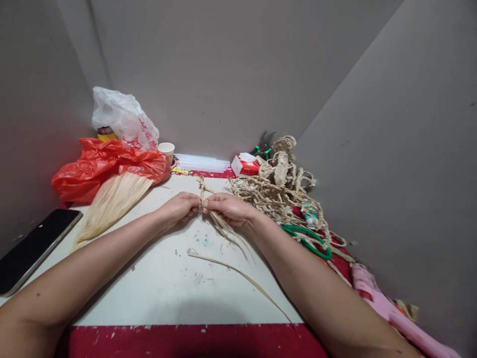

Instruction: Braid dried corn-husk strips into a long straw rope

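Observation:
Both hands meet over the middle of a white board point(156, 283). Pinched between the fingertips of my left hand point(182, 206) and my right hand point(228, 208) is a braid of dried husk strips point(201, 185). Its plaited part points away from me, up past my fingers. Loose strips point(227, 232) trail from under my right hand toward the lower right. A single husk strip point(242, 273) lies on the board nearer to me. Fingers partly hide the spot where the strips cross.
On the left are a phone point(35, 248), dried husk leaves point(115, 206), a red plastic bag point(112, 161), a clear bag point(122, 114) and a paper cup point(166, 148). To the right lie a heap of braided cord point(276, 196), a tissue pack point(245, 165), green-handled scissors point(311, 238) and a pink tool point(395, 311).

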A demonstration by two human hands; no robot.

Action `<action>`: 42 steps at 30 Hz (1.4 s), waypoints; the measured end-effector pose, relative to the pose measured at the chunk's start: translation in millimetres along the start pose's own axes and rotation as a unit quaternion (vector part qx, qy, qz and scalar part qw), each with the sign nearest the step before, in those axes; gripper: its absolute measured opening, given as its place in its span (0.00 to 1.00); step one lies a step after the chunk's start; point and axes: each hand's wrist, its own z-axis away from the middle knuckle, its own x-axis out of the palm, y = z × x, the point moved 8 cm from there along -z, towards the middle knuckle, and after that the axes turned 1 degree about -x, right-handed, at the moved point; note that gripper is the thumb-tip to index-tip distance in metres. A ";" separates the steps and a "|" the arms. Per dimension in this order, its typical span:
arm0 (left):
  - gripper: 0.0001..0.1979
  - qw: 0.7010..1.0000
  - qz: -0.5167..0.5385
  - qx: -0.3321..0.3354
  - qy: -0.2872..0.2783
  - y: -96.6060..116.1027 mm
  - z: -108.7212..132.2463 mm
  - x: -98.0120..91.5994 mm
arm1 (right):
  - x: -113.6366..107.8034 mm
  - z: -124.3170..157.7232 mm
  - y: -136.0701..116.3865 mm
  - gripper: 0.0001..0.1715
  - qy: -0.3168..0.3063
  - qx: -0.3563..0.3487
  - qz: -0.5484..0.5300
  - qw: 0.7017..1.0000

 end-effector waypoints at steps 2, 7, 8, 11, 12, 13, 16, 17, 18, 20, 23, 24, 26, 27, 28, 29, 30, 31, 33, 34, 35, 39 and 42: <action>0.08 0.997 -0.070 0.013 0.013 1.9 -2.1 -5.3 | 0.1 1.7 -2.3 0.18 -0.002 -0.004 0.064 0.998; 0.08 0.977 -0.198 0.074 -0.002 12.5 -4.0 -4.1 | -1.0 3.6 -9.2 0.19 0.004 -0.038 0.232 0.972; 0.08 0.980 -0.191 0.058 -0.004 10.6 -4.1 -3.7 | -1.2 3.9 -11.5 0.19 0.008 -0.051 0.257 0.965; 0.09 0.992 -0.128 -0.020 -0.005 -0.2 -3.0 -2.7 | -0.9 5.8 -19.5 0.18 0.025 -0.088 0.319 0.943; 0.09 0.994 -0.105 -0.037 -0.011 -2.7 -2.3 -1.5 | -0.4 6.6 -22.0 0.18 0.030 -0.097 0.337 0.936; 0.10 0.995 -0.085 -0.046 -0.019 -4.1 -1.7 0.0 | 0.4 7.5 -24.3 0.17 0.034 -0.104 0.352 0.930; 0.10 0.996 -0.040 -0.059 -0.045 -5.6 -0.3 2.8 | 3.1 10.4 -30.1 0.16 0.042 -0.119 0.385 0.914; 0.09 0.996 -0.029 -0.065 -0.048 -6.0 0.1 2.8 | 3.5 11.3 -31.3 0.16 0.042 -0.121 0.391 0.912; 0.09 0.996 -0.021 -0.068 -0.049 -6.0 0.4 2.4 | 3.6 12.1 -32.0 0.16 0.040 -0.122 0.393 0.910; 0.09 0.997 -0.016 -0.070 -0.040 -5.2 0.8 0.9 | 1.3 13.6 -32.0 0.16 0.034 -0.117 0.393 0.911; 0.10 0.998 -0.027 -0.058 -0.024 -4.1 0.3 -0.7 | -8.2 15.3 -30.7 0.15 0.037 -0.099 0.388 0.916; 0.10 0.998 -0.034 -0.050 -0.020 -3.7 -0.3 -0.9 | -12.1 15.7 -30.4 0.15 0.043 -0.090 0.390 0.916; 0.11 0.998 -0.047 -0.030 -0.014 -3.2 -1.8 -1.0 | -16.9 16.6 -30.3 0.15 0.052 -0.075 0.396 0.914; 0.11 0.998 -0.053 -0.021 -0.011 -3.1 -2.5 -1.0 | -17.2 17.1 -30.7 0.15 0.055 -0.071 0.395 0.914; 0.11 0.998 -0.057 -0.013 -0.008 -3.0 -2.9 -1.0 | -15.7 17.6 -31.4 0.15 0.056 -0.069 0.390 0.917; 0.11 0.998 -0.057 -0.005 -0.004 -2.9 -3.0 -1.0 | -12.8 18.0 -32.0 0.15 0.056 -0.068 0.380 0.921; 0.11 0.999 -0.054 0.002 0.000 -2.5 -2.8 -0.6 | -8.6 18.4 -32.4 0.15 0.056 -0.068 0.365 0.927; 0.10 0.999 -0.048 0.008 0.003 -2.1 -2.3 -0.1 | -3.7 18.7 -32.4 0.15 0.057 -0.068 0.350 0.933; 0.10 0.999 -0.028 0.015 0.009 -1.2 -0.6 1.3 | 5.3 18.9 -30.8 0.14 0.071 -0.063 0.338 0.936; 0.10 1.000 -0.014 0.015 0.014 -1.3 0.3 1.7 | 9.3 19.1 -30.3 0.14 0.084 -0.064 0.348 0.931; 0.10 1.000 0.002 0.012 0.019 -1.8 1.1 2.0 | 13.1 19.5 -30.4 0.14 0.099 -0.070 0.371 0.921; 0.14 0.997 0.067 -0.011 0.028 -4.8 3.6 4.1 | 27.6 24.7 -31.6 0.16 0.158 -0.089 0.519 0.835; 0.12 0.997 0.072 -0.011 0.030 -2.9 5.0 5.3 | 43.6 32.6 -30.9 0.18 0.142 -0.074 0.590 0.791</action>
